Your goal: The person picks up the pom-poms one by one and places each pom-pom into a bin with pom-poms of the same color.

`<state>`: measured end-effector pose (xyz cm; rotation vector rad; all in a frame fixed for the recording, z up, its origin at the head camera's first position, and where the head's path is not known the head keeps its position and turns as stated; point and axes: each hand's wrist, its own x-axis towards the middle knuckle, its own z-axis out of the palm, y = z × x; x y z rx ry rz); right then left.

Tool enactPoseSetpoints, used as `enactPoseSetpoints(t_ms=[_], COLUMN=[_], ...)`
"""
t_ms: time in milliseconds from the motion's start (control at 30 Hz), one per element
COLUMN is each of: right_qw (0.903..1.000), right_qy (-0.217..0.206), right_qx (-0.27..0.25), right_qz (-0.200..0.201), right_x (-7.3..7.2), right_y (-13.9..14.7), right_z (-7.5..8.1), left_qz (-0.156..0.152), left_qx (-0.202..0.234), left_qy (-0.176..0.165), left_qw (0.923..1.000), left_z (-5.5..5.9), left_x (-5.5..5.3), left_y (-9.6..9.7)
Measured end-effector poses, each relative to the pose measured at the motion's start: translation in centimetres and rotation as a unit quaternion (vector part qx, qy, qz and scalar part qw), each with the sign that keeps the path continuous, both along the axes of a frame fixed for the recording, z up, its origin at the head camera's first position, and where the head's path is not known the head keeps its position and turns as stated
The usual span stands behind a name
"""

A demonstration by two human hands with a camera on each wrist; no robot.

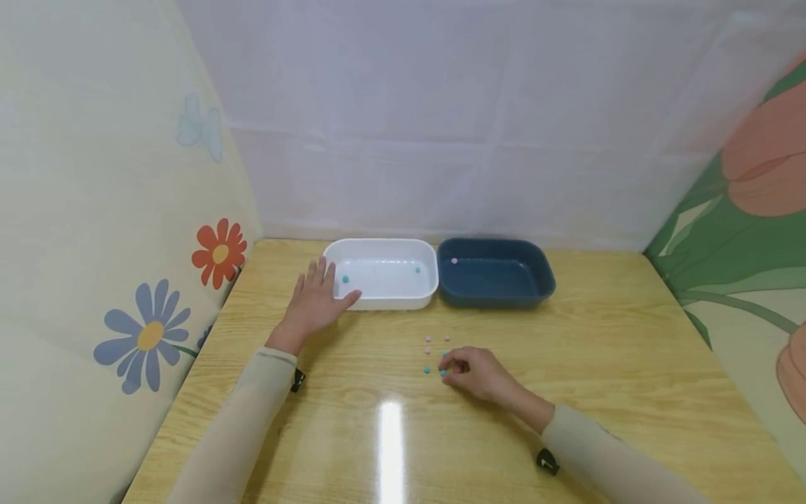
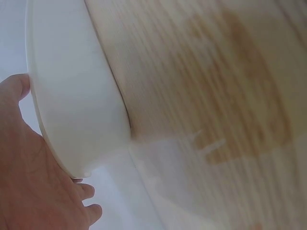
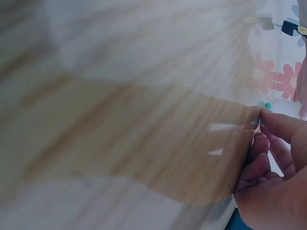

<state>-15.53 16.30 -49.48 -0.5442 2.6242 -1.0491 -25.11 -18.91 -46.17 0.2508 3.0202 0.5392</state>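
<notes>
My left hand (image 1: pixel 313 306) rests at the left end of a white dish (image 1: pixel 384 304), fingers spread and thumb over its front rim. Two small teal beads, one a teal bead (image 1: pixel 345 279) near that thumb, lie in the dish. On the table my right hand (image 1: pixel 480 374) pinches a teal bead (image 1: pixel 443 373) between thumb and index fingertips; the right wrist view shows the pinched bead (image 3: pixel 255 122) mostly hidden. Close by lie several loose beads, among them a pink bead (image 1: pixel 427 351), a pink bead (image 1: pixel 448 338) and a teal bead (image 1: pixel 427 369).
A dark blue dish (image 1: pixel 497 302) stands against the white dish's right side, with one pink bead (image 1: pixel 454 261) in it. Both dishes are at the back of the wooden table (image 1: pixel 630 364), before a white cloth (image 1: pixel 403 140). Flowered panels border both sides.
</notes>
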Motion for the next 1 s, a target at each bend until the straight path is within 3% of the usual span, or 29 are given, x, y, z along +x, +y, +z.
enactPoseSetpoints(t_ms=[667, 1000], right_qw=[0.9997, 0.9983], right_qy=[-0.004, 0.008], right_qx=[-0.015, -0.044], right_qz=[-0.018, -0.037], right_x=[0.3, -0.7], right_y=[-0.2, -0.5], right_z=[0.4, 2.5], left_qz=[-0.002, -0.002], left_qx=[0.005, 0.004], left_qy=[-0.004, -0.006], left_qw=[1.0, 1.0], left_z=[-0.1, -0.2], left_x=[-0.1, -0.2], left_y=[-0.1, -0.1])
